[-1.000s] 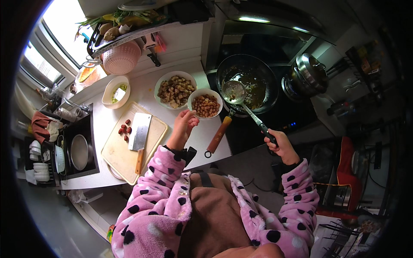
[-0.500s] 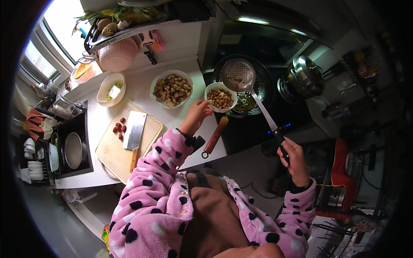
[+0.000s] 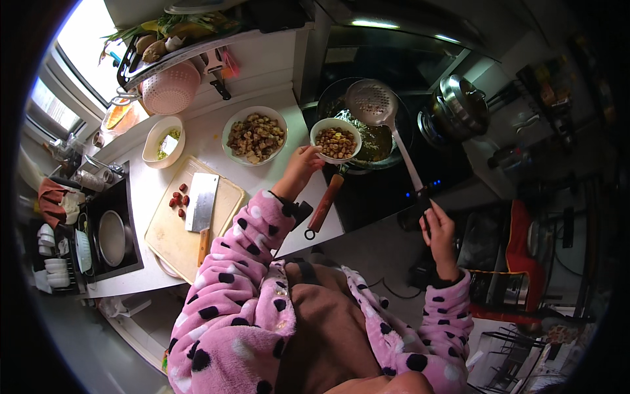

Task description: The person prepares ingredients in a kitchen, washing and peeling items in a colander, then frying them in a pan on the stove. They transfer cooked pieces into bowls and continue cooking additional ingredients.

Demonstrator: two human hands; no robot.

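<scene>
My left hand [image 3: 303, 168] is closed on the rim of a small white bowl [image 3: 320, 156] filled with brown, nut-like pieces [image 3: 336, 142]. The bowl is held over the near left edge of a dark wok [image 3: 403, 141] on the cooktop. Bubbling oil [image 3: 374, 146] shows inside the wok. In my right hand [image 3: 438, 231] is the black handle of a skimmer [image 3: 371, 102], its perforated round head over the far part of the wok. The wok's brown handle [image 3: 326, 203] points toward me, below the bowl.
A lidded steel pot [image 3: 459, 108] stands right of the wok. On the left counter are a bowl of browned chunks [image 3: 254, 135], a cutting board [image 3: 167, 230] with a cleaver [image 3: 202, 203] and red dates [image 3: 176, 198], and a white dish [image 3: 151, 146]. A sink [image 3: 134, 246] lies farther left.
The skimmer's head has shifted slightly right and up, uncovering more of the oil. My right hand has moved a little left. The bowl stays in my left hand near the wok.
</scene>
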